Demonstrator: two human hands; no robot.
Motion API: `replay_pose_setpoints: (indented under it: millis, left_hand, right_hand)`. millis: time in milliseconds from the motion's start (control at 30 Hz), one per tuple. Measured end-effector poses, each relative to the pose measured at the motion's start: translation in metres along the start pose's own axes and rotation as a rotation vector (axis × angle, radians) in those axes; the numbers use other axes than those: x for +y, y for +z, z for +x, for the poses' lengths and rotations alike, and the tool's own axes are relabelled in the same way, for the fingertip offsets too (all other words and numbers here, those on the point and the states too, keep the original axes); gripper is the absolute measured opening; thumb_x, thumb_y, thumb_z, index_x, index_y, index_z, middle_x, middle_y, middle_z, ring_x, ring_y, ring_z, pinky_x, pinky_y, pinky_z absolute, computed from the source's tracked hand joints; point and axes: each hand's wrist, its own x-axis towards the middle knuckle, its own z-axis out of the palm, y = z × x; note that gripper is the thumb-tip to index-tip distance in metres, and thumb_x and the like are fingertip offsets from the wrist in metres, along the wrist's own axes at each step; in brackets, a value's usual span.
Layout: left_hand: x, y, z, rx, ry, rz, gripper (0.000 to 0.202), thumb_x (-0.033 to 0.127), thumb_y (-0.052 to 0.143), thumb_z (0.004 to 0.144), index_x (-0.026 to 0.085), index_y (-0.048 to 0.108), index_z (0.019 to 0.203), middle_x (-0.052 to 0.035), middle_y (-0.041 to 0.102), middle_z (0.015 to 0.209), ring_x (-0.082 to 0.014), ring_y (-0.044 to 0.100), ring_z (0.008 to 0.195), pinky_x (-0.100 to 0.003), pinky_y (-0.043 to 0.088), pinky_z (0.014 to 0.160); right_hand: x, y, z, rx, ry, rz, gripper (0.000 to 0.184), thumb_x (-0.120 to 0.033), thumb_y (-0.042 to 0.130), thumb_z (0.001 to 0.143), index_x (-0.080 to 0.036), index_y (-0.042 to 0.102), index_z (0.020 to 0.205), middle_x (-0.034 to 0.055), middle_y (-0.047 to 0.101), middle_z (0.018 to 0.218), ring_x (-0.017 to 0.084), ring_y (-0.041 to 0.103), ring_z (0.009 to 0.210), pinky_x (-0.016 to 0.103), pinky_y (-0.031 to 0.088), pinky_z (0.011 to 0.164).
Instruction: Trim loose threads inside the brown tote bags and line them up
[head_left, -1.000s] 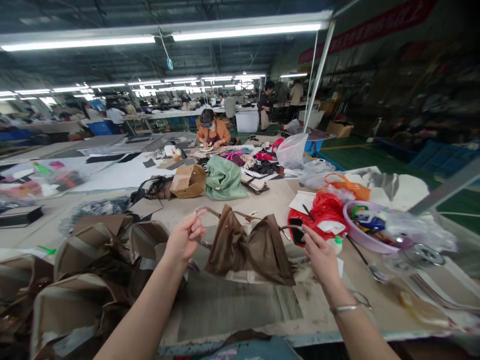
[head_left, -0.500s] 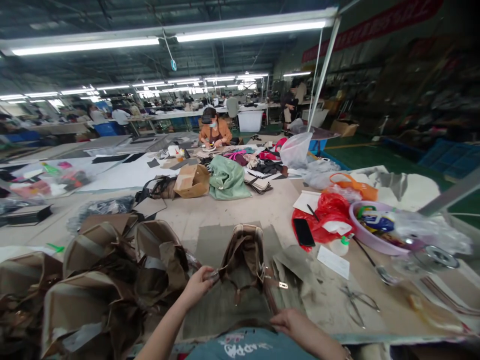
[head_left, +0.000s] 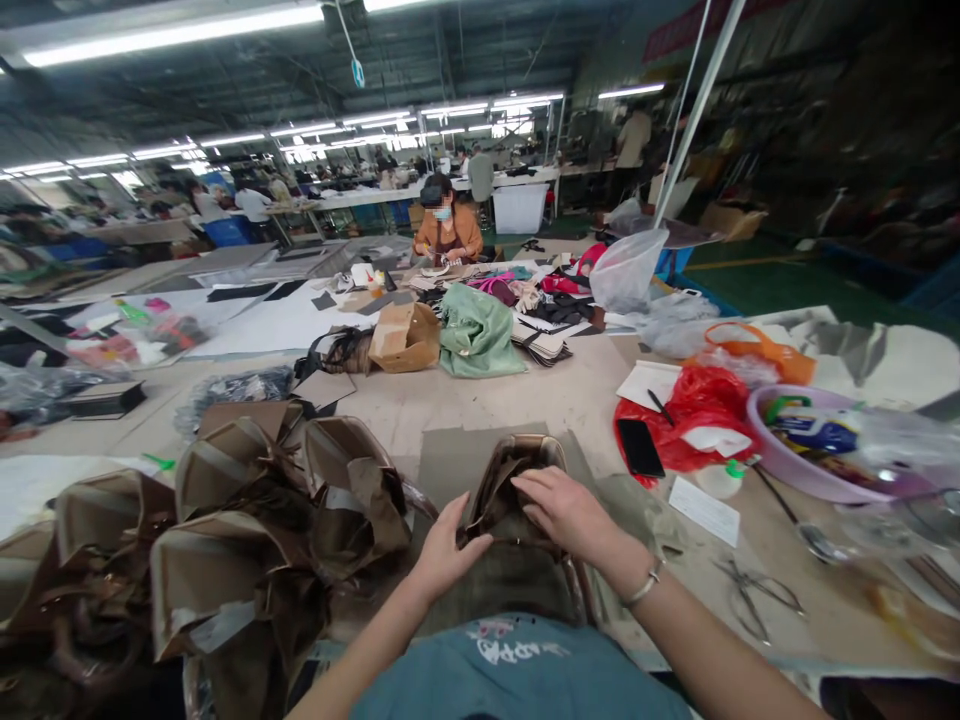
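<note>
A brown handbag (head_left: 507, 522) lies in front of me on a grey-green sheet, its mouth turned toward me and its lining showing. My left hand (head_left: 450, 552) is at the left edge of the mouth, thumb and fingers apart. Across the right side of the opening reaches my right hand (head_left: 566, 512), fingers stretched out over the lining and fingertips at the inner folds. Whether the fingertips press the cloth cannot be made out. Part of the bag's right side is hidden by that hand. A handle strap (head_left: 579, 590) hangs down toward me.
Several similar brown bags (head_left: 225, 570) crowd the left. On the right are scissors (head_left: 757, 595), a white paper (head_left: 705, 510), a phone (head_left: 640, 448) on a red plastic bag (head_left: 712, 405) and a purple basin (head_left: 817, 480). A co-worker (head_left: 448, 225) sits across the table.
My right hand has left the strap near the table edge and moved up to the bag's mouth. My left hand has let go of the bag's left side and spread its fingers. The view has shifted.
</note>
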Motion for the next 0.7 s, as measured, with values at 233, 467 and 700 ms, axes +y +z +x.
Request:
replay_pose_setpoints:
  millis: [233,467,700]
  left_hand:
    - [0.004,0.017,0.012,0.083,-0.033,-0.004,0.047,0.033,0.059,0.077,0.022,0.055,0.122,-0.0042,0.063,0.116,-0.0223,0.057,0.106,-0.036,0.044,0.095]
    - [-0.012,-0.014,0.024,-0.054,-0.029,-0.166,0.036,0.030,0.057,0.078,0.021,0.064,0.113,-0.0031,0.068,0.105,-0.0232,0.062,0.094,-0.033,0.048,0.087]
    - [-0.019,-0.017,0.036,-0.045,-0.108,-0.214,0.033,0.031,0.063,0.073,0.018,0.069,0.104,-0.0026,0.071,0.096,-0.0237,0.064,0.088,-0.032,0.049,0.083]
  right_hand:
    - [0.019,0.025,0.048,-0.162,-0.102,-0.090,0.011,-0.025,0.058,0.083,-0.019,0.066,0.087,0.0055,0.065,0.097,0.021,0.050,0.100,0.035,0.037,0.091]
    - [0.006,0.032,0.042,-0.247,-0.058,-0.094,0.026,-0.030,0.044,0.092,-0.016,0.061,0.077,0.0039,0.064,0.074,0.016,0.057,0.073,0.028,0.038,0.072]
    - [0.012,0.037,0.044,-0.308,-0.030,-0.087,0.029,-0.043,0.048,0.089,-0.018,0.063,0.089,0.0043,0.064,0.085,0.016,0.057,0.081,0.026,0.037,0.071]
